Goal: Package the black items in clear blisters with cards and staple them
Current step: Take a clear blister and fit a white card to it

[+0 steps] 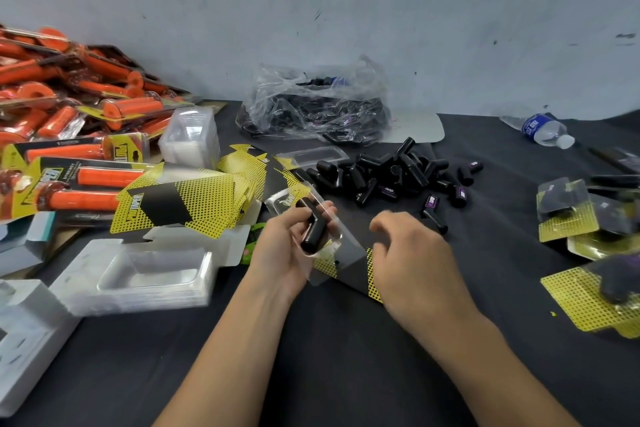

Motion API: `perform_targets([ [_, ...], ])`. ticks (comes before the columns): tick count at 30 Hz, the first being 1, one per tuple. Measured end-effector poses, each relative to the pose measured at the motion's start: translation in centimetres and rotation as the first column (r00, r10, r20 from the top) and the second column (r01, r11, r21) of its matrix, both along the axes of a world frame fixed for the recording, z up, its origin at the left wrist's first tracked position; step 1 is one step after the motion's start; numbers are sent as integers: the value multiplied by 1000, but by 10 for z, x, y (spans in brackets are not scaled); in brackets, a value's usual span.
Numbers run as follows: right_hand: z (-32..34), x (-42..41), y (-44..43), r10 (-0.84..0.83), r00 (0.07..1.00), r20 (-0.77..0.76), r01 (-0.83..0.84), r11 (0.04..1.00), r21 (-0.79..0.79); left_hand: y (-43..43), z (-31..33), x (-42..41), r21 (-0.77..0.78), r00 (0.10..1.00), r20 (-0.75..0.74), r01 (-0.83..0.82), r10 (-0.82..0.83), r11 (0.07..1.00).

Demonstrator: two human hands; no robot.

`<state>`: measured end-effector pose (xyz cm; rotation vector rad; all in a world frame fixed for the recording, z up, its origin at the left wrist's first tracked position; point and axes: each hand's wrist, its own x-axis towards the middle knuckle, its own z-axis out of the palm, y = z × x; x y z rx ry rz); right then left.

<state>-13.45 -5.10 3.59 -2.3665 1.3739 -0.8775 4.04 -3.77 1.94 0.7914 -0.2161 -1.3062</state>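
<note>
While the left hand [280, 246] is gripping one black cylinder [316, 229] against a clear blister [334, 218] just in front of the loose pile of black cylinders [388, 173], over a yellow-and-black card [353, 270], this pack is being assembled and is not yet stapled. The right hand [412, 253] is curling its fingers beside it; I cannot tell whether it is pinching the card. A few finished packs [568, 215] are lying right of the pile, so most of the work is probably remaining.
</note>
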Motion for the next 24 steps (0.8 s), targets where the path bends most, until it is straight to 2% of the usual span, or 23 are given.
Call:
perform_targets([
  [1,0,0,2,44,989,-141,-44,999,0,1,0,2,-41,999,-30,-27,26,999],
  [3,-4,4,7,104,908,-407,-107,994,15,0,-2,7,-114,995,-74,-78,70,990],
  [4,-6,7,10,120,866,-486,-115,993,42,0,-3,8,-137,993,-81,-97,87,986],
  [6,-6,11,14,137,859,-492,-86,988,126,0,-4,10,-171,991,-86,-113,100,979],
  [8,-4,10,14,141,896,-421,-69,981,181,-1,-3,10,-194,992,-77,-118,105,974],
  [12,5,10,18,75,903,-423,-37,995,98,0,0,8,-219,990,-45,-142,135,965],
  [14,9,11,18,-58,939,-340,68,998,18,0,0,6,-230,987,-55,-159,150,960],
  [15,12,9,16,-128,961,-244,125,992,-27,0,0,6,-236,986,-68,-166,155,957],
  [17,17,3,9,-189,978,90,197,977,-87,0,0,5,-224,983,-82,-179,165,958],
  [19,19,-1,5,-172,902,397,164,985,54,-1,1,3,-224,984,-94,-171,153,960],
  [21,21,1,10,-131,821,555,-60,948,312,-1,1,1,-224,987,-65,-161,150,961],
  [23,19,7,16,-95,831,548,-263,801,538,-1,3,1,-232,989,-43,-147,141,962],
  [24,16,9,18,-65,868,492,-287,744,604,-1,2,1,-260,990,-75,-132,116,957],
])
